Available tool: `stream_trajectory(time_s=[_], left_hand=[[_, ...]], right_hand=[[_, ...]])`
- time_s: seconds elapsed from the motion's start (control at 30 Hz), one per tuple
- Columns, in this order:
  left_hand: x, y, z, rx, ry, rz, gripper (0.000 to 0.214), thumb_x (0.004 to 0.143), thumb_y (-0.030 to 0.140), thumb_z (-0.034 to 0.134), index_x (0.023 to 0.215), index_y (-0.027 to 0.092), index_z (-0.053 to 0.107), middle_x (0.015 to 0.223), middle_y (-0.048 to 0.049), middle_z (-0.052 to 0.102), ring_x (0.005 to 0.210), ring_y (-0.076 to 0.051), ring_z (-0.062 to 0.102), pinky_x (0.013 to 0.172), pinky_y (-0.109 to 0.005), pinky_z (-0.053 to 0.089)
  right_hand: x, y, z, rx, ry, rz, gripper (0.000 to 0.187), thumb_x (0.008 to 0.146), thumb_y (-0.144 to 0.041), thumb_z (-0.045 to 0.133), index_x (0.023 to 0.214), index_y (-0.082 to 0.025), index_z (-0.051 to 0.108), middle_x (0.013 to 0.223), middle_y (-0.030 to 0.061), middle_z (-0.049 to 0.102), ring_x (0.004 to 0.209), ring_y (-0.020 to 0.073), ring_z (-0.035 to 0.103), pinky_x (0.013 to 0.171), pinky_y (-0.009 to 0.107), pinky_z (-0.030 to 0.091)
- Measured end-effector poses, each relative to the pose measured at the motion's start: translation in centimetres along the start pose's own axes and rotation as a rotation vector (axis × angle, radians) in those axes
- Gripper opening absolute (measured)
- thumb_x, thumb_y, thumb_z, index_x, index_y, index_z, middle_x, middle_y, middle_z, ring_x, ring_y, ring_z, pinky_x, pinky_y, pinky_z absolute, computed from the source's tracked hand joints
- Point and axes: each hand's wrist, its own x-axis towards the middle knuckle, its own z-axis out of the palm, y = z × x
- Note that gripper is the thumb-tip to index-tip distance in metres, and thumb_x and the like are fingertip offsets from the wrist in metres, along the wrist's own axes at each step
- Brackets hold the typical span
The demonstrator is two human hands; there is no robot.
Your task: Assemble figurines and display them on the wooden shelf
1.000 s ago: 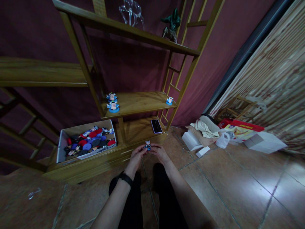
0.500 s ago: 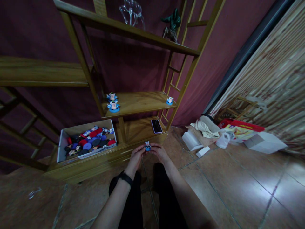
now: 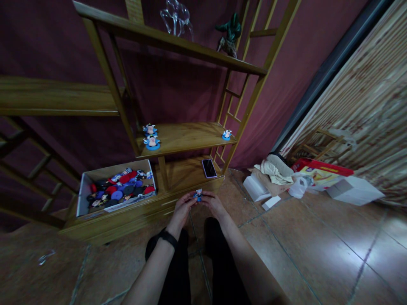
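A small blue-based figurine (image 3: 198, 195) is held between my two hands, above the floor and in front of the low shelf. My left hand (image 3: 183, 206) pinches it from the left, a dark band on that wrist. From the other side, the fingertips of my right hand (image 3: 213, 203) grip it too. Similar figurines stand on the middle shelf (image 3: 187, 134): one figurine (image 3: 151, 142) at the left front, another figurine (image 3: 149, 129) just behind it, and a third figurine (image 3: 227, 134) at the right end. An open cardboard box (image 3: 83, 195) holds many jumbled figurines.
A phone (image 3: 209, 168) lies on the lower shelf. Above, a clear glass animal ornament (image 3: 177, 19) and a dark green statue (image 3: 231, 31) stand on the upper shelf. White boxes (image 3: 256, 188), a plastic bag (image 3: 298, 187) and a red-yellow box (image 3: 324, 171) lie on the floor to the right.
The figurine has turned slightly between my fingers and now looks a little tilted. Both hands stay in nearly the same place.
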Motion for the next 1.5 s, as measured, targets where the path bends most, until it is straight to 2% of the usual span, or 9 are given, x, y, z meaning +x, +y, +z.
stream_trajectory(time_s=[0.63,1.0,1.17,1.3,1.5], left_hand=[[-0.2,0.45,0.32,-0.006,-0.016,-0.055,0.042,0.056,0.027,0.076,0.095,0.013,0.067,0.092,-0.0101,0.068,0.078,-0.016,0.061,0.071,-0.026,0.044],[-0.35,0.44,0.32,-0.03,0.017,-0.043,0.04,0.056,0.025,0.076,0.093,0.012,0.067,0.084,-0.0088,0.068,0.068,-0.012,0.059,0.068,-0.025,0.044],[-0.25,0.32,0.24,-0.023,0.027,-0.039,0.039,0.055,0.026,0.077,0.091,0.013,0.068,0.081,-0.0077,0.069,0.066,-0.012,0.06,0.068,-0.026,0.044],[-0.2,0.19,-0.02,0.031,0.012,-0.013,0.036,0.059,0.029,0.075,0.091,0.015,0.068,0.081,-0.0064,0.068,0.065,-0.012,0.059,0.063,-0.023,0.044],[-0.15,0.17,-0.06,0.075,0.045,-0.025,0.031,0.061,0.032,0.073,0.086,0.014,0.068,0.067,-0.0036,0.066,0.059,-0.011,0.058,0.057,-0.021,0.042]], right_hand=[[0.35,0.46,-0.35,-0.016,0.063,0.014,0.031,0.055,-0.03,0.075,0.08,-0.014,0.065,0.084,0.0072,0.068,0.077,0.019,0.064,0.074,0.033,0.049],[0.53,0.49,-0.49,0.003,0.064,0.035,0.034,0.057,-0.035,0.074,0.082,-0.013,0.064,0.083,0.0082,0.068,0.072,0.0188,0.064,0.071,0.034,0.05],[0.7,0.7,-0.53,0.001,0.091,0.056,0.032,0.058,-0.035,0.074,0.08,-0.014,0.064,0.078,0.0063,0.067,0.064,0.0156,0.063,0.069,0.033,0.051],[0.58,0.63,-0.36,-0.008,0.106,0.068,0.031,0.058,-0.037,0.073,0.077,-0.015,0.063,0.073,0.0044,0.066,0.058,0.0138,0.061,0.064,0.031,0.051],[0.44,0.44,-0.17,-0.053,0.067,0.114,0.035,0.062,-0.042,0.07,0.079,-0.013,0.063,0.068,0.0042,0.065,0.054,0.012,0.059,0.059,0.027,0.05]])
